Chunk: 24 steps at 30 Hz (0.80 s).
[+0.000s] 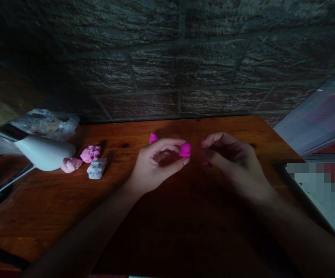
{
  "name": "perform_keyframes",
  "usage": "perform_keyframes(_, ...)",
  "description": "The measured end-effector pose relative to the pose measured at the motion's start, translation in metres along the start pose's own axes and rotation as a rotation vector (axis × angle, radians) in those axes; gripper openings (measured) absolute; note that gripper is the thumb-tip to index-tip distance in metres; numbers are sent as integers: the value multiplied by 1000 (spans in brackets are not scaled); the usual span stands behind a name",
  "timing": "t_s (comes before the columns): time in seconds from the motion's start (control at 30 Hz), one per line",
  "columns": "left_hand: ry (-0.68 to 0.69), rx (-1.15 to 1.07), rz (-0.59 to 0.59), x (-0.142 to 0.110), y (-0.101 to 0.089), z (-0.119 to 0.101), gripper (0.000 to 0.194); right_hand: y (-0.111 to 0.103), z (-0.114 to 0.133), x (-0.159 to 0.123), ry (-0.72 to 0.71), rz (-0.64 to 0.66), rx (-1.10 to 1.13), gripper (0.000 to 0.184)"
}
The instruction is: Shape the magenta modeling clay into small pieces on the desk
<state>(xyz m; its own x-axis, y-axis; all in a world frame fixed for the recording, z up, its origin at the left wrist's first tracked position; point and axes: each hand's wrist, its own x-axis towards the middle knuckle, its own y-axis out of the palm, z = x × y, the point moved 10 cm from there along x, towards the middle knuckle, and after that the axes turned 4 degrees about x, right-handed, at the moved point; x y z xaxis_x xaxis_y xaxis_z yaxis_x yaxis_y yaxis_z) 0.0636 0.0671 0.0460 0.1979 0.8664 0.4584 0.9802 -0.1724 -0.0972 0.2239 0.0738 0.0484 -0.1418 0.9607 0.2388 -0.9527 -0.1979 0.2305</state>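
Observation:
Between the thumb and fingertips of my left hand [155, 164] is a small, bright pink lump of modelling clay [185, 150]. My right hand [235, 166] is just to its right, apart from it, with thumb and fingers curled in a pinch. A dark pinkish blur shows at those fingertips, and I cannot make out what it is. Another bright pink piece [153, 138] shows behind my left hand, its lower part hidden. Further left on the wooden table lie a pink lump [90, 153], a paler pink lump [71, 165] and a whitish lump [97, 169].
A smooth white rounded object [47, 152] lies beside the lumps at the left, with a crumpled clear plastic bag [47, 123] behind it. Cables [7, 185] run along the left side. A stone-patterned wall [155, 69] borders the back of the wooden table [118, 129].

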Motion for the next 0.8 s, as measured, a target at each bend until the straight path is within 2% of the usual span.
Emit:
perform_keyframes(0.13,8,17,-5,1,-2,1,34,0,3,0,-28,2,-68,11)
perform_keyframes(0.27,-31,19,-9,1,-3,5,34,-10,1,1,-7,-47,-101,11)
perform_keyframes(0.53,-71,24,-35,2,-7,15,36,-23,-12,7,91,-119,-157,37)
perform_keyframes(0.67,-75,14,-23,1,-5,19,34,-16,-16,7,115,-58,-153,27)
perform_keyframes(0.8,-72,2,21,0,2,18,33,-1,-21,3,159,44,-64,25)
